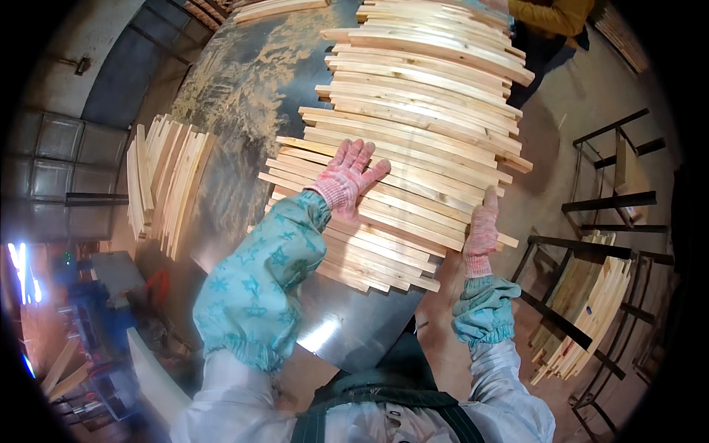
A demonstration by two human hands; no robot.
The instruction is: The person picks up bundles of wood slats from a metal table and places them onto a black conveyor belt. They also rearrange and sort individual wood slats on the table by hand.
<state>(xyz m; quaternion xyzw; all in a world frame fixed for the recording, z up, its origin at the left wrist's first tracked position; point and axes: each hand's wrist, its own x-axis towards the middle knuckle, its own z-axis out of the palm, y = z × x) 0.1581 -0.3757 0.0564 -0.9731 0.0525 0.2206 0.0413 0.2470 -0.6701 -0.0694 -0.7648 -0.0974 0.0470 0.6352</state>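
Many pale wooden strips [413, 136] lie side by side across a metal-topped table [362, 325], their ends uneven on both sides. My left hand [348, 177], in a pink knitted glove, rests palm down on the strips with its fingers spread. At the right-hand ends of the strips is my right hand [482, 230], gloved the same way. Its fingers are stretched out along those ends and touch them; the palm side is hidden. Both forearms wear teal patterned sleeve covers.
Sawdust [236, 88] covers the table's left part. A stack of wooden strips [168, 181] stands at the left. Dark metal racks [609, 199] hold more wood [591, 310] at the right. Another person's mustard sleeve [550, 15] shows at the far end.
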